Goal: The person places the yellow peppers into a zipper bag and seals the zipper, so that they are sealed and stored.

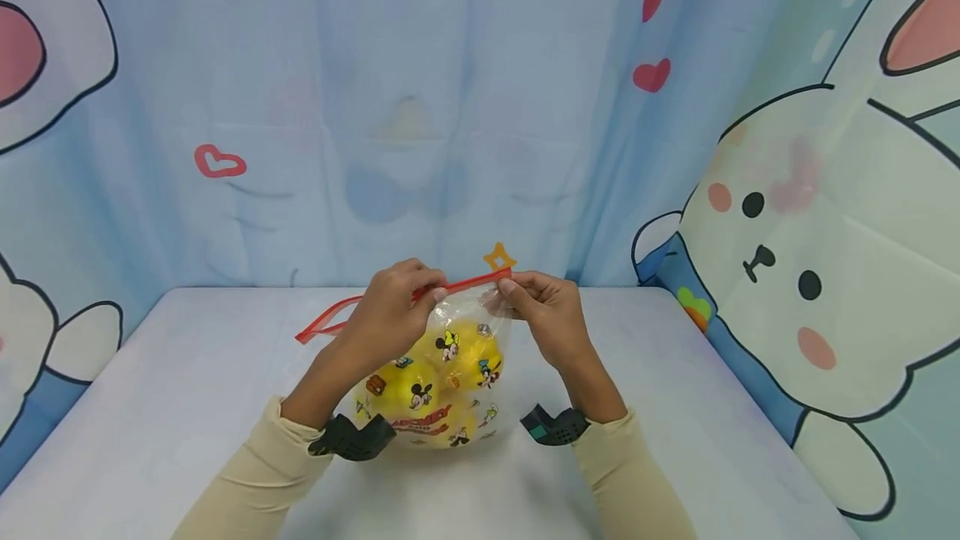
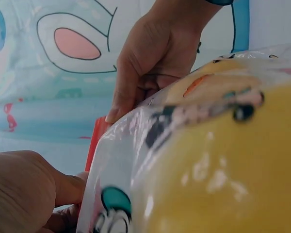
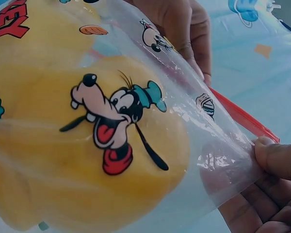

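Note:
A clear zip bag (image 1: 450,390) printed with cartoon characters stands on the table, full of round yellow things (image 3: 131,199) whose kind I cannot tell. Along its top runs a red zip strip (image 1: 477,280), its left part gaping in a loop. My left hand (image 1: 395,307) pinches the strip near the middle of the bag's mouth, thumb in front. At the right end of the strip, my right hand (image 1: 551,315) pinches the bag's corner between thumb and fingers. The left wrist view shows both hands on the red edge, partly hidden by the bag.
The white table (image 1: 187,407) reaches back to a light blue curtain (image 1: 450,107) with hearts and a large cartoon rabbit (image 1: 825,273) on the right. Black wrist devices (image 1: 352,438) sit on both forearms, close beside the bag.

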Tool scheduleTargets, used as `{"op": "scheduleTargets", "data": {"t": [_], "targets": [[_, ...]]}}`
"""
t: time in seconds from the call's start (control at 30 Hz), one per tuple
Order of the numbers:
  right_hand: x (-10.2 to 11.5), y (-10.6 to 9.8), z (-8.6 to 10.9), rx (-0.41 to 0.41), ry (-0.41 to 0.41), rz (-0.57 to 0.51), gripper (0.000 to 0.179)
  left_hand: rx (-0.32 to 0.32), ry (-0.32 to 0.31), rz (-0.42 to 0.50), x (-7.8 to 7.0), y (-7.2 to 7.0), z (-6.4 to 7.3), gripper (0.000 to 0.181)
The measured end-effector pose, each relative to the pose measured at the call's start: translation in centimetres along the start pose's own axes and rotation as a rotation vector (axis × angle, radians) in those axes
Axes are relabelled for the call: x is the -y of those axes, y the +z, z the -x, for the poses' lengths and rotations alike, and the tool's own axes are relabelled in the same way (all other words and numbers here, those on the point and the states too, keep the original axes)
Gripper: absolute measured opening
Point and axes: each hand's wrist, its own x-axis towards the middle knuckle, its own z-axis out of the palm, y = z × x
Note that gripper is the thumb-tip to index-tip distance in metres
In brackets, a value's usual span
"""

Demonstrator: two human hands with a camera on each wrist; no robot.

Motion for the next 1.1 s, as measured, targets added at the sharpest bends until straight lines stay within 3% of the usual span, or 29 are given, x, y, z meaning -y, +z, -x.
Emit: {"op": "scheduleTargets", "data": {"t": [0.23,0.43,0.63,1.1], "targets": [[-0.1,-0.6,-0.2,-0.028,0.039,-0.007,0.025,0.044,-0.039,0.018,0.6,-0.7,0.4,0.015],[-0.6,-1.4,-0.5,-0.079,0.072,-0.003,0.026,0.047,-0.061,0.018,1.2,-1.2,0.9,0.013],[-0.9,-2.1,-0.6,-0.072,0.085,-0.028,0.026,0.056,-0.094,0.024,1.8,-2.0,1.5,0.013],[-0.5,-2.3,-0.8,-0.086,0.105,-0.074,0.023,0.048,-0.093,0.046,2.5,-3.4,2.2,0.013]]}}
